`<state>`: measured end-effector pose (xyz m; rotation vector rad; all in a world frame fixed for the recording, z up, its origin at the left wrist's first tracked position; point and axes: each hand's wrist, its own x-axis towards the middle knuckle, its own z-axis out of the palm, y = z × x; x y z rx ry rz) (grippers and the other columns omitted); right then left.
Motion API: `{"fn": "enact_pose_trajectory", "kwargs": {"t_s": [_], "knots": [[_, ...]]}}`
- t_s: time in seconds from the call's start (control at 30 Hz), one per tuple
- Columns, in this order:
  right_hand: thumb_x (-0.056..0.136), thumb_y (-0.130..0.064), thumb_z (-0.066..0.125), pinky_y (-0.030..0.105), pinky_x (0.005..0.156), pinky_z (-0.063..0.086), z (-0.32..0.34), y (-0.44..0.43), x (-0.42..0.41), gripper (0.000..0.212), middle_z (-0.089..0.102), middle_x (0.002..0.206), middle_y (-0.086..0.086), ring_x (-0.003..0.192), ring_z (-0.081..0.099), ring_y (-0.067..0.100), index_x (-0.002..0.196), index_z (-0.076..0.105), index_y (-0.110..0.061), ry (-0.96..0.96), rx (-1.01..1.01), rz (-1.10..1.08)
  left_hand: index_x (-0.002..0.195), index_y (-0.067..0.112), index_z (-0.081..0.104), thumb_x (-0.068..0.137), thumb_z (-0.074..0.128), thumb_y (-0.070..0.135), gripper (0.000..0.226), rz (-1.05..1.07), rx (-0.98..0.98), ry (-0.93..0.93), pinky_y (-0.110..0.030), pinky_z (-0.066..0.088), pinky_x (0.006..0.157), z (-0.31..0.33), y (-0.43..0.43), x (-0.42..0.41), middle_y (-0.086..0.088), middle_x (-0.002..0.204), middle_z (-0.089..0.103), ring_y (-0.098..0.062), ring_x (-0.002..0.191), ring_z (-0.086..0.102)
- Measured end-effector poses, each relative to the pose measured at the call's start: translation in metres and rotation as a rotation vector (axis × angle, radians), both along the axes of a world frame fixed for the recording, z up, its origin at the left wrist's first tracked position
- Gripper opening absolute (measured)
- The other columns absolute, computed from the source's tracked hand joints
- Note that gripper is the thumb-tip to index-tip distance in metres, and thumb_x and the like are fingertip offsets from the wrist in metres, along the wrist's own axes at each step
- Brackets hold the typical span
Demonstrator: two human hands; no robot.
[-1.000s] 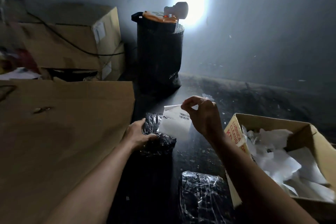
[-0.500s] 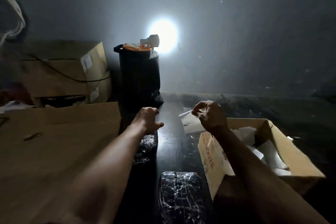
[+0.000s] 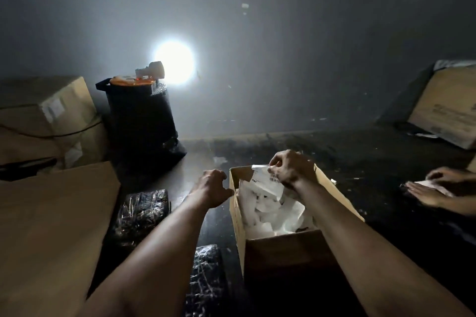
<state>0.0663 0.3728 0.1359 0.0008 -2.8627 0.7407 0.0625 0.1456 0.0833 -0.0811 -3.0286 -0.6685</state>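
Observation:
My right hand (image 3: 292, 168) pinches a white paper label (image 3: 268, 180) with a printed barcode, held over the open cardboard box (image 3: 235, 203) that is filled with crumpled white paper scraps (image 3: 273, 216). My left hand (image 3: 212, 186) hovers beside the box's left wall with loosely curled fingers and holds nothing. A black plastic-wrapped package (image 3: 140, 215) lies on the dark table left of my left arm. A second black wrapped package (image 3: 206, 280) lies near the table's front edge, between my forearms.
A large flat cardboard sheet (image 3: 49, 234) covers the left. Cardboard boxes (image 3: 43, 116) stand at the back left beside a black cylinder (image 3: 141, 121) with a bright lamp (image 3: 175, 63) on top. Another person's hands (image 3: 435, 188) press a paper at the right, near another box (image 3: 448, 108).
My right hand carried the peeled label rightward from the black package to above the box. My left hand let go of the package and moved right beside the box. The view swung right.

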Motion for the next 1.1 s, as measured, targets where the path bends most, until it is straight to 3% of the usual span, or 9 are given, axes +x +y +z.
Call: {"fn": "enact_pose_trajectory", "kwargs": {"t_s": [0.2,0.4,0.57,0.67,0.8,0.9,1.1], "knots": [[0.076,-0.030,0.053,0.042,0.097,0.050,-0.010,0.040,0.002,0.020,0.076,0.095,-0.006,0.102,0.067,0.025,0.078,0.073,-0.031,-0.070,0.023,-0.010,0.121,0.019,0.065,0.080,0.070,0.044,0.048,0.052,0.029,-0.058,-0.033,0.052,0.090,-0.029,0.038,0.003,-0.006,0.124,0.065,-0.024,0.111,0.061],[0.078,-0.026,0.066,0.045,0.100,0.049,-0.033,0.070,-0.014,0.018,0.075,0.087,-0.012,0.094,0.069,0.016,0.061,0.064,-0.033,-0.115,0.046,0.046,0.121,0.023,0.059,0.076,0.074,0.037,0.050,0.187,0.094,-0.079,-0.031,0.050,0.080,-0.064,0.062,0.014,-0.005,0.115,0.068,-0.025,0.103,0.063],[0.079,-0.028,0.070,0.047,0.102,0.048,-0.047,0.080,-0.025,0.006,0.075,0.085,-0.010,0.092,0.069,0.016,0.073,0.070,-0.028,-0.149,0.076,0.081,0.138,0.026,0.049,0.081,0.073,0.029,0.062,0.266,0.243,-0.120,-0.026,0.042,0.078,-0.087,0.072,0.022,-0.005,0.120,0.068,-0.025,0.110,0.062],[0.078,-0.030,0.070,0.047,0.098,0.050,-0.054,0.084,-0.031,0.005,0.074,0.083,-0.008,0.088,0.069,0.018,0.075,0.068,-0.027,-0.173,0.087,0.096,0.146,0.034,0.039,0.086,0.071,0.026,0.069,0.288,0.372,-0.142,-0.027,0.050,0.077,-0.099,0.074,0.026,-0.003,0.118,0.070,-0.022,0.101,0.066],[0.075,-0.032,0.071,0.044,0.091,0.053,-0.062,0.090,-0.036,0.010,0.074,0.086,-0.003,0.089,0.070,0.022,0.077,0.064,-0.026,-0.164,0.105,0.108,0.147,0.044,0.031,0.088,0.068,0.022,0.073,0.323,0.577,-0.146,-0.038,0.060,0.083,-0.114,0.075,0.028,-0.001,0.119,0.071,-0.013,0.090,0.071],[0.079,-0.028,0.073,0.034,0.080,0.053,-0.067,0.095,-0.040,0.006,0.075,0.094,0.000,0.092,0.069,0.023,0.081,0.068,-0.024,-0.194,0.155,0.153,0.147,0.046,0.028,0.088,0.066,0.024,0.073,0.326,0.620,-0.134,-0.041,0.061,0.078,-0.123,0.073,0.025,0.000,0.117,0.071,-0.011,0.087,0.073],[0.089,-0.013,0.068,0.032,0.077,0.058,-0.077,0.103,-0.045,0.012,0.075,0.100,0.003,0.086,0.068,0.017,0.097,0.076,-0.016,-0.207,0.155,0.199,0.149,0.040,0.028,0.091,0.064,0.020,0.071,0.362,0.650,-0.121,-0.042,0.060,0.080,-0.119,0.077,0.028,-0.005,0.122,0.069,-0.015,0.089,0.072]]}}
